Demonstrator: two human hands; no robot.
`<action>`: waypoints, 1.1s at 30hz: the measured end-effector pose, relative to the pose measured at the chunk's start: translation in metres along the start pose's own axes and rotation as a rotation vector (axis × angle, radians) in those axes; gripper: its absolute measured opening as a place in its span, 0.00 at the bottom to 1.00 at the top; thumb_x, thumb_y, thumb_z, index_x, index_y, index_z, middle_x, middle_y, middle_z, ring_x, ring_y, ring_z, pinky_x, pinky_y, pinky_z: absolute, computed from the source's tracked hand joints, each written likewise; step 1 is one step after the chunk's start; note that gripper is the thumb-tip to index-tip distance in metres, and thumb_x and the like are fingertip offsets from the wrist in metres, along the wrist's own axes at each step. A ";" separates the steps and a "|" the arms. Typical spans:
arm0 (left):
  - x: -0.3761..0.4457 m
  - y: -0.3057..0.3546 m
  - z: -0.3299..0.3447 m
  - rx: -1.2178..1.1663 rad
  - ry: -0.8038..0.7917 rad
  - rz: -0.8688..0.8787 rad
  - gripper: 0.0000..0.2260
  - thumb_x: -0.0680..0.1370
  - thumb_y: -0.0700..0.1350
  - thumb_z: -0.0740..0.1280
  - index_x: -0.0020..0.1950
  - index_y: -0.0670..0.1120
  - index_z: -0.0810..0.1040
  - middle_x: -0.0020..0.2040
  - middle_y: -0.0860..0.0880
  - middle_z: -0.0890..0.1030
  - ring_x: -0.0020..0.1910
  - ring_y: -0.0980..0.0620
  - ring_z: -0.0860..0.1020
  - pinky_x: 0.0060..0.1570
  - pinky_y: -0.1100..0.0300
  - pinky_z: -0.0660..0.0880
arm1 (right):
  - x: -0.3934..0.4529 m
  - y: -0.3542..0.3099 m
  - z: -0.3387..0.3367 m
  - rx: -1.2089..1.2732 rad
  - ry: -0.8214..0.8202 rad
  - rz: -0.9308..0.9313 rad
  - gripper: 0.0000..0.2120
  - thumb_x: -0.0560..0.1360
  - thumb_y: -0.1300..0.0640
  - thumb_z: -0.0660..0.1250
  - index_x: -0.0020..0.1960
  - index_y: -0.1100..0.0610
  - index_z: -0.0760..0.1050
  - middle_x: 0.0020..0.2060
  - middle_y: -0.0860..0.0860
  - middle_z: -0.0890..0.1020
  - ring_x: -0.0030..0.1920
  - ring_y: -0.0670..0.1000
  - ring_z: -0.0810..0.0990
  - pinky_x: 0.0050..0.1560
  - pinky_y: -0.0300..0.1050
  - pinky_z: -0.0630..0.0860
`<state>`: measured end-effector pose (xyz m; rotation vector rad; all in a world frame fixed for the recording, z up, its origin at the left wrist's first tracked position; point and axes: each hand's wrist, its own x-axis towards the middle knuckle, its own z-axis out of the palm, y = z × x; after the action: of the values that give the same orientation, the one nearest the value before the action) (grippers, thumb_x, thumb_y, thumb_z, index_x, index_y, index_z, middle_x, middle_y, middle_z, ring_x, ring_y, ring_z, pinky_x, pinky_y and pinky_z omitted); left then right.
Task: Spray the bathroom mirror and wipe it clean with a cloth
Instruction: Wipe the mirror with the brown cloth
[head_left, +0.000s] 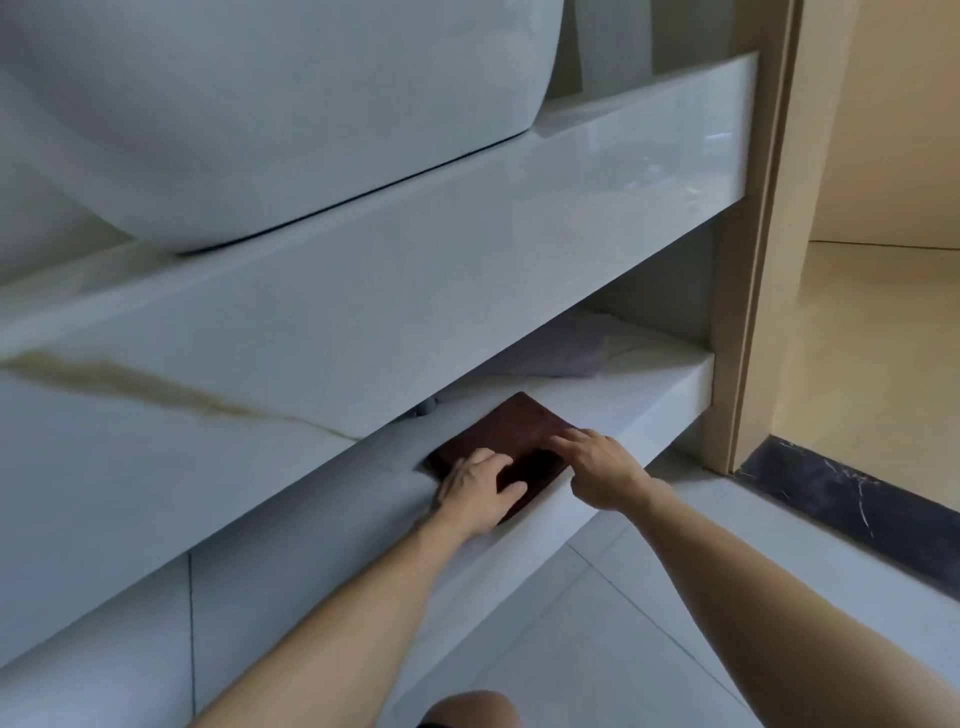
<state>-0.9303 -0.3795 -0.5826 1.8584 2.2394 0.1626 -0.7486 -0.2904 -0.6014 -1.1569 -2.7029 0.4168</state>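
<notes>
A folded dark maroon cloth (519, 431) lies flat on the lower white shelf (649, 384) under the vanity counter. My left hand (478, 493) rests on the cloth's near left part, fingers spread and fairly straight. My right hand (602, 467) lies at the cloth's right edge, fingertips touching its top. Neither hand is curled round the cloth. No mirror or spray bottle is in view.
A white basin (208, 130) sits on the marble counter (415, 270) overhead, whose thick front edge overhangs the shelf. A pale folded item (566, 348) lies deeper on the shelf. A beige door frame (748, 260) stands at right, with a dark threshold (841, 493) and tiled floor below.
</notes>
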 end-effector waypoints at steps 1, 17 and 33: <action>-0.002 0.000 0.006 0.035 -0.027 -0.004 0.26 0.79 0.59 0.63 0.75 0.50 0.68 0.73 0.49 0.68 0.70 0.44 0.68 0.68 0.54 0.65 | 0.001 0.001 0.005 -0.102 -0.057 -0.024 0.36 0.73 0.67 0.59 0.78 0.46 0.60 0.73 0.47 0.69 0.73 0.54 0.67 0.71 0.48 0.67; -0.051 0.017 0.043 0.226 0.307 0.008 0.12 0.71 0.41 0.71 0.52 0.50 0.75 0.48 0.51 0.79 0.49 0.45 0.78 0.40 0.49 0.76 | -0.025 0.003 0.047 -0.246 0.450 -0.149 0.13 0.67 0.65 0.73 0.45 0.51 0.74 0.31 0.46 0.74 0.34 0.52 0.73 0.40 0.44 0.62; -0.067 0.053 -0.038 0.045 0.378 0.128 0.04 0.82 0.41 0.60 0.57 0.47 0.71 0.51 0.48 0.81 0.48 0.44 0.79 0.44 0.51 0.78 | -0.028 0.011 -0.016 -0.059 0.517 -0.004 0.05 0.78 0.51 0.68 0.48 0.52 0.79 0.42 0.47 0.79 0.45 0.52 0.77 0.31 0.45 0.73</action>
<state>-0.8773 -0.4330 -0.5265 2.1475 2.3699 0.5310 -0.7175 -0.3004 -0.5914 -1.0906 -2.2762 0.0242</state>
